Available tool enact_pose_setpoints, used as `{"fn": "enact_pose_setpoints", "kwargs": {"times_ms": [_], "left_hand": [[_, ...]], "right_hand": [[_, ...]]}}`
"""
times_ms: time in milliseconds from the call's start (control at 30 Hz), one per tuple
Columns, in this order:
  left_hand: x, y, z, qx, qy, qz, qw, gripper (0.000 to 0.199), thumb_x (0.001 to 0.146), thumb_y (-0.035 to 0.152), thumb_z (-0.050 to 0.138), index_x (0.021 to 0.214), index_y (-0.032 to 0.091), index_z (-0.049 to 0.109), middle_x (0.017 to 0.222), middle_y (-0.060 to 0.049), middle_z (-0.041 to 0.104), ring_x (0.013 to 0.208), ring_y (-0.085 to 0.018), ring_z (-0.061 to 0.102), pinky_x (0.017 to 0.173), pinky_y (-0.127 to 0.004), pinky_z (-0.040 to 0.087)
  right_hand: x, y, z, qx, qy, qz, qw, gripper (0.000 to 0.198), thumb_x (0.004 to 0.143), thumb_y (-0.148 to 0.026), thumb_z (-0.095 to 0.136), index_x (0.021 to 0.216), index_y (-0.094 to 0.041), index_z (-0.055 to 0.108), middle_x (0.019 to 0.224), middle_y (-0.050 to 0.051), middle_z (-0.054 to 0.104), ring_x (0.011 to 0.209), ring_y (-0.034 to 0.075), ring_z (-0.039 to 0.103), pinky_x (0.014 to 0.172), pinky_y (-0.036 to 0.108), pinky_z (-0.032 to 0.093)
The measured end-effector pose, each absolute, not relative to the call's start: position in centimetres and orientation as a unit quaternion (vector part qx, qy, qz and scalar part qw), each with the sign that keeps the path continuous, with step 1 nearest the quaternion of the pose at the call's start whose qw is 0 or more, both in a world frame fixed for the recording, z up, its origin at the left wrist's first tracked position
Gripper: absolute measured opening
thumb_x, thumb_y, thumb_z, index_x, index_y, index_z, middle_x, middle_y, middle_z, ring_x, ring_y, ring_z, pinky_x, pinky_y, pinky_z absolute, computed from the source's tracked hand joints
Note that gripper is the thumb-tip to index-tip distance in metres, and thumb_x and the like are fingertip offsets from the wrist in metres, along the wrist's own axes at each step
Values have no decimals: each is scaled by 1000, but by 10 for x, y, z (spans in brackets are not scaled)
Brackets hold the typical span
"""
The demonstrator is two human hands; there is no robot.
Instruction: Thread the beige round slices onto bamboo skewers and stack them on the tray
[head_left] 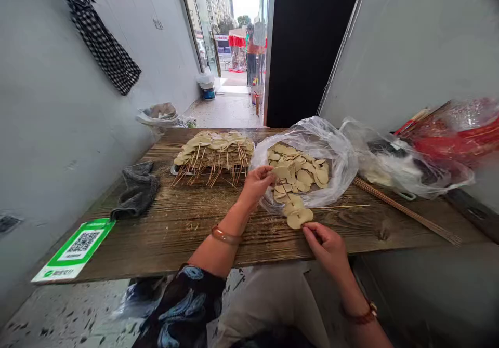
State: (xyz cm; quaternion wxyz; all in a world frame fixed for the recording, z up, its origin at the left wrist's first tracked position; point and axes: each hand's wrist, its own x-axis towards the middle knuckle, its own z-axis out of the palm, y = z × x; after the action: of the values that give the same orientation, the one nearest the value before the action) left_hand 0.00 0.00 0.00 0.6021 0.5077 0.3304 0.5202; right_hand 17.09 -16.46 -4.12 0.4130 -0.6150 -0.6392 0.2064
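My left hand [256, 184] pinches a pale, thin slice [281, 172], which looks like potato, at the near left side of an open clear plastic bag [339, 156]. Inside the bag lies a heap of similar slices [306, 171]. My right hand [326, 246] is closed at the lower end of a skewer, its fingertips against the threaded slices [299, 218]. The skewer's tip [286, 192] points up and left toward the bag. Most of its shaft is hidden behind the slices and fingers.
Filled skewers are stacked on a metal tray [176, 170]. A loose stick [346, 206] and a bundle of bare sticks [409, 210] lie right. A grey cloth [136, 189] and green QR card [76, 249] lie left. Plastic bags [405, 166] crowd the right; a person [251, 52] stands outside.
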Motion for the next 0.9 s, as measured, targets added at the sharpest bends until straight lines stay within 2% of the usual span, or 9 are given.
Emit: {"fn": "enact_pose_setpoints", "kwargs": {"times_ms": [167, 367, 467, 533, 633, 767, 900], "left_hand": [[0, -3, 3, 544, 333, 521, 568, 27, 64, 31, 74, 81, 13, 66, 62, 0, 60, 54, -9, 53, 56, -23, 44], [3, -4, 7, 635, 366, 534, 422, 10, 66, 20, 70, 75, 16, 72, 73, -2, 60, 66, -11, 53, 59, -21, 41], [5, -6, 8, 678, 358, 516, 383, 9, 67, 17, 68, 74, 17, 73, 71, -1, 58, 64, -9, 48, 57, -20, 38], [7, -8, 8, 684, 357, 499, 395, 9, 66, 18, 69, 74, 16, 73, 68, 0, 56, 60, -8, 45, 55, -20, 35], [9, -10, 5, 635, 365, 489, 474, 16, 65, 24, 72, 77, 15, 71, 65, 1, 57, 57, -8, 46, 52, -20, 35], [8, -10, 1, 511, 364, 498, 598, 24, 62, 27, 73, 81, 13, 66, 64, 1, 59, 55, -8, 50, 54, -20, 42], [7, -10, 3, 445, 359, 487, 660, 32, 55, 28, 79, 78, 12, 63, 66, 1, 60, 54, -7, 52, 51, -21, 45]], "right_hand": [[170, -161, -41, -613, -639, 198, 420, 27, 90, -36, 47, 82, -18, 66, 78, 4, 69, 72, 17, 64, 59, 22, 43], [168, -157, -42, -608, -640, 181, 433, 25, 89, -33, 48, 81, -18, 66, 70, 1, 67, 64, 14, 62, 60, 22, 42], [167, -156, -41, -614, -635, 180, 433, 25, 89, -33, 48, 81, -18, 66, 71, 1, 68, 65, 14, 62, 61, 22, 43], [166, -156, -41, -615, -633, 178, 436, 24, 89, -32, 48, 81, -18, 66, 72, 1, 68, 66, 14, 62, 61, 22, 43], [166, -157, -42, -609, -635, 170, 443, 24, 89, -32, 48, 82, -18, 66, 71, 1, 68, 65, 14, 62, 62, 22, 43], [167, -160, -45, -603, -642, 162, 446, 24, 90, -32, 48, 84, -18, 67, 75, 2, 69, 69, 15, 64, 64, 23, 44], [167, -161, -46, -599, -644, 165, 447, 24, 90, -31, 48, 85, -18, 67, 78, 3, 70, 71, 16, 64, 66, 24, 45]]}}
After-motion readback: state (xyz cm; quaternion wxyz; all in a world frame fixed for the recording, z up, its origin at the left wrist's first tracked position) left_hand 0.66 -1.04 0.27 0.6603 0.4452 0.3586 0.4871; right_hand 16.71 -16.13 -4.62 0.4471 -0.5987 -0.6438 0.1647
